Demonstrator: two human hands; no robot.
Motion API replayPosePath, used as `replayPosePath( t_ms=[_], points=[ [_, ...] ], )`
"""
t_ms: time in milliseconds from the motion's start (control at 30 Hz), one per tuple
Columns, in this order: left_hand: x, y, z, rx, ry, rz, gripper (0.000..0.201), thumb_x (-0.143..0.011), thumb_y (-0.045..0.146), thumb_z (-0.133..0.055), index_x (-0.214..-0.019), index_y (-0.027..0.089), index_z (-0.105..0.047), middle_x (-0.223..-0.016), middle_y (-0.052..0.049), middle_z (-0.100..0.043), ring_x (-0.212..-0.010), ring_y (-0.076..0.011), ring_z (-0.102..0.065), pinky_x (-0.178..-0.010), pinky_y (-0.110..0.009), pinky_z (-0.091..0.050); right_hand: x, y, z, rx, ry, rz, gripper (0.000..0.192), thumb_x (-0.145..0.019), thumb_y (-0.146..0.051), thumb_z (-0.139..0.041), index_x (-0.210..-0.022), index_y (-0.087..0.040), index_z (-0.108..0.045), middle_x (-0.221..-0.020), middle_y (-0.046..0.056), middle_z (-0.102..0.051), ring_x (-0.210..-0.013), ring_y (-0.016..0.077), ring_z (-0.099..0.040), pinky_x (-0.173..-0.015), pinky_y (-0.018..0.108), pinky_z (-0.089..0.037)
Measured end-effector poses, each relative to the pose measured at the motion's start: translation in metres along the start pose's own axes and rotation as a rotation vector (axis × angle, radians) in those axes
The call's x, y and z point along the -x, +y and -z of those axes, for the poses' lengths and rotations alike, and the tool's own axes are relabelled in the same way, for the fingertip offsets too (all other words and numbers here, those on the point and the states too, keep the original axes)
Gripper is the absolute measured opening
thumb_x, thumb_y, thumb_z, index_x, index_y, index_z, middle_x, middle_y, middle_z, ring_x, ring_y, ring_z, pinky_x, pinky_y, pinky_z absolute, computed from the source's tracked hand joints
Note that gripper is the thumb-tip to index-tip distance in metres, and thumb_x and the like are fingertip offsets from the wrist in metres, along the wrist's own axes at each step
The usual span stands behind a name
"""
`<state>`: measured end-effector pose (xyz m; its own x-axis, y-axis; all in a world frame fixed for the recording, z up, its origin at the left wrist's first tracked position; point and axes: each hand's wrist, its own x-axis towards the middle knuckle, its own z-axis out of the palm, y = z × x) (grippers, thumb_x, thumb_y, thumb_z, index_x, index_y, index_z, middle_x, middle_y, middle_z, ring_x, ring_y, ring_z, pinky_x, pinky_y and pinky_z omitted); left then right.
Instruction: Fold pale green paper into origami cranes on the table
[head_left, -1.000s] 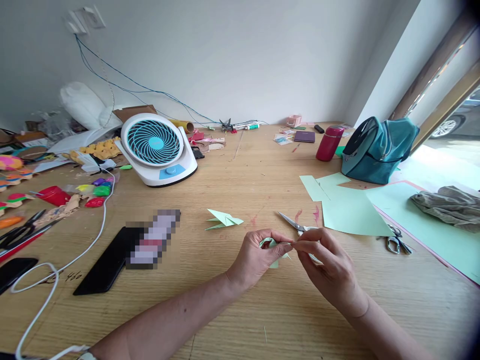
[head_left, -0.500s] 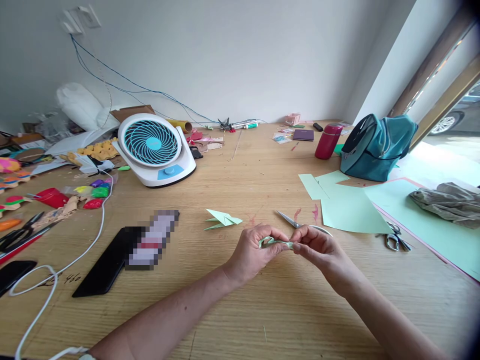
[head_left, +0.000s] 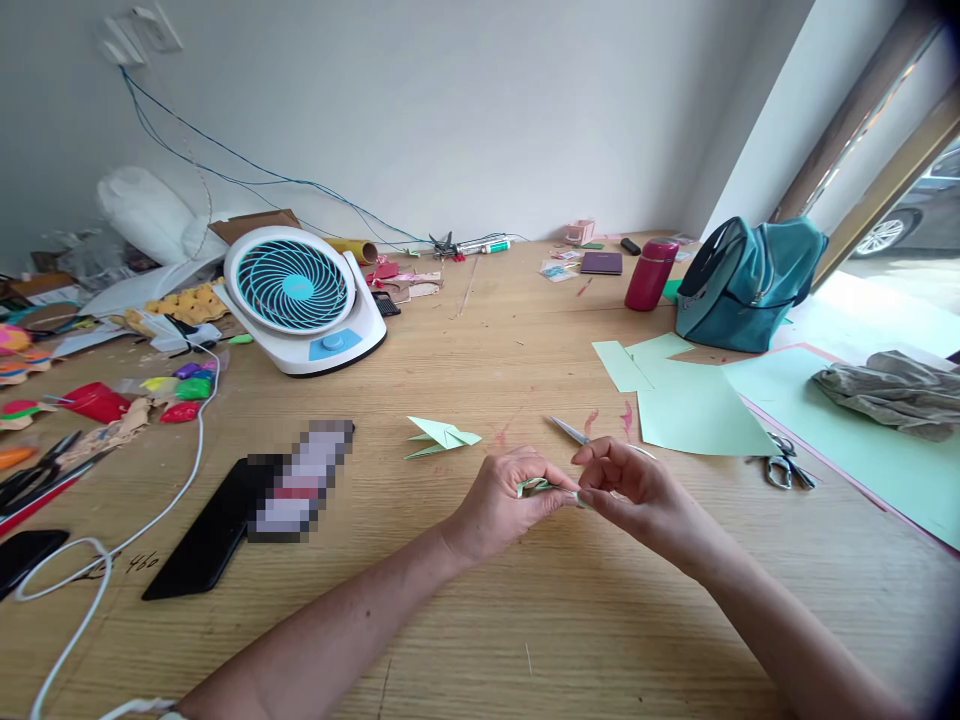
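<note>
My left hand (head_left: 501,502) and my right hand (head_left: 636,492) meet just above the wooden table (head_left: 480,620), both pinching a small folded pale green paper piece (head_left: 541,487) between their fingertips. Most of the piece is hidden by my fingers. A finished folded green paper shape (head_left: 440,436) lies on the table a little to the left of my hands. Scissors (head_left: 570,432) lie right behind my right hand, only the blade tips showing.
Pale green paper sheets (head_left: 694,405) lie to the right, with a second pair of scissors (head_left: 786,468) beside them. A teal bag (head_left: 742,285), a red bottle (head_left: 649,275), a desk fan (head_left: 296,295), a black phone (head_left: 206,535) and a white cable (head_left: 135,520) also sit around.
My right hand has turned and shifted slightly left while both hands kept pinching the green piece. The piece looks flatter, narrower and more hidden between my fingers.
</note>
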<state>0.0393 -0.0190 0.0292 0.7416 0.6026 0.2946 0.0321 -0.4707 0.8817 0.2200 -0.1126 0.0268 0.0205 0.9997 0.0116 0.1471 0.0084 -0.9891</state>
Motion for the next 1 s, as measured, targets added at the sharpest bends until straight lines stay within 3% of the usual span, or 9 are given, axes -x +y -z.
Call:
replayPosePath(
  t_ms=[267, 433, 567, 733, 1000],
  points=[
    [0.001, 0.001, -0.003, 0.009, 0.031, 0.061, 0.011, -0.08, 0.026, -0.077, -0.083, 0.016, -0.078, -0.072, -0.003, -0.066, -0.067, -0.0117, -0.056, -0.063, -0.023, -0.042, 0.005, -0.009, -0.004, 0.253, 0.106, 0.093, 0.016, -0.087, -0.02, -0.061, -0.101, -0.025, -0.053, -0.076, -0.003, -0.059, -0.071, 0.0143, -0.053, -0.068, 0.029, -0.043],
    [0.001, -0.001, -0.007, 0.064, 0.042, 0.133, 0.011, -0.08, 0.026, -0.075, -0.08, 0.015, -0.076, -0.073, -0.002, -0.066, -0.064, -0.0098, -0.052, -0.06, -0.022, -0.039, 0.004, -0.009, -0.008, 0.255, 0.156, 0.075, 0.013, -0.086, -0.021, -0.062, -0.095, -0.023, -0.053, -0.072, -0.004, -0.056, -0.066, 0.0133, -0.051, -0.063, 0.028, -0.043],
    [0.001, 0.0, -0.009, 0.158, 0.035, 0.204, 0.014, -0.079, 0.027, -0.075, -0.078, 0.014, -0.073, -0.07, -0.001, -0.066, -0.063, -0.0089, -0.05, -0.059, -0.021, -0.037, 0.003, -0.003, -0.009, 0.171, 0.17, 0.042, 0.015, -0.086, -0.026, -0.066, -0.09, -0.023, -0.052, -0.069, -0.005, -0.053, -0.063, 0.0118, -0.048, -0.058, 0.026, -0.039],
    [0.0, 0.0, -0.007, 0.249, 0.027, 0.288, 0.021, -0.078, 0.034, -0.076, -0.078, 0.013, -0.071, -0.064, 0.001, -0.06, -0.057, -0.0071, -0.044, -0.054, -0.02, -0.034, 0.001, 0.001, -0.007, -0.119, 0.069, 0.017, 0.019, -0.089, -0.034, -0.067, -0.096, -0.023, -0.053, -0.073, -0.004, -0.056, -0.065, 0.0107, -0.047, -0.058, 0.024, -0.036],
    [-0.001, 0.002, -0.005, 0.331, 0.045, 0.309, 0.033, -0.075, 0.044, -0.078, -0.078, 0.013, -0.068, -0.064, 0.001, -0.056, -0.056, -0.0074, -0.042, -0.053, -0.02, -0.035, 0.0, -0.005, -0.006, -0.31, 0.01, 0.015, 0.023, -0.083, -0.036, -0.076, -0.092, -0.022, -0.059, -0.08, -0.001, -0.06, -0.072, 0.0113, -0.054, -0.068, 0.025, -0.045]
  ],
)
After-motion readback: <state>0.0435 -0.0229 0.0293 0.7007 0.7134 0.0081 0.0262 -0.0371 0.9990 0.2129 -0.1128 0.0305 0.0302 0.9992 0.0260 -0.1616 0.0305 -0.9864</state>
